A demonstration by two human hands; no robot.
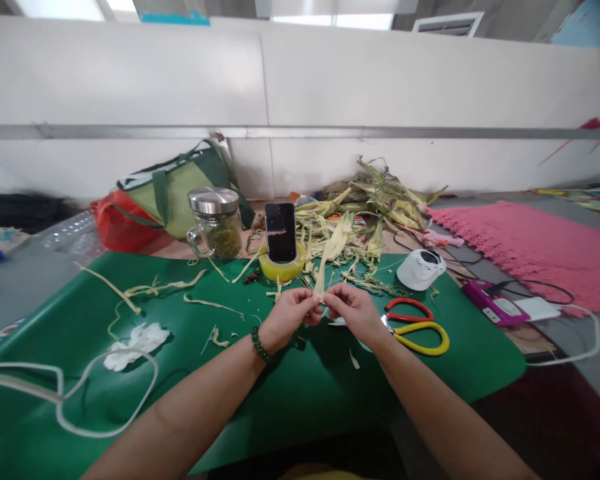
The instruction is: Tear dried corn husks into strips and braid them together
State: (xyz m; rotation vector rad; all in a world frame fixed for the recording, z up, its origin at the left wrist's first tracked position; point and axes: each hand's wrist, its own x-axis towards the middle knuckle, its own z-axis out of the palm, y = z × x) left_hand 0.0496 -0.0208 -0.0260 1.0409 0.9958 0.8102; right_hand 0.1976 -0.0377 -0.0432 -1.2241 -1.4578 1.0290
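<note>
Both my hands meet at the middle of the green mat (325, 407), pinching the narrow lower end of a pale corn husk (336, 243). The husk stands up from my fingers and widens toward its top. My left hand (293, 317), with a dark green bead bracelet (261, 345) at the wrist, grips it from the left. My right hand (357, 313) closes on it from the right. Beside and partly under my right hand lie scissors (420, 337) with one red and one yellow handle; part of their blades is hidden.
Behind my hands, a phone (281, 233) leans upright in a yellow tape roll (283, 268). A husk pile (380, 193) lies at the back. A glass jar (220, 230), white tissue (137, 347), white cable (105, 433), white cap-shaped object (421, 270) and purple power strip (495, 303) surround the work area.
</note>
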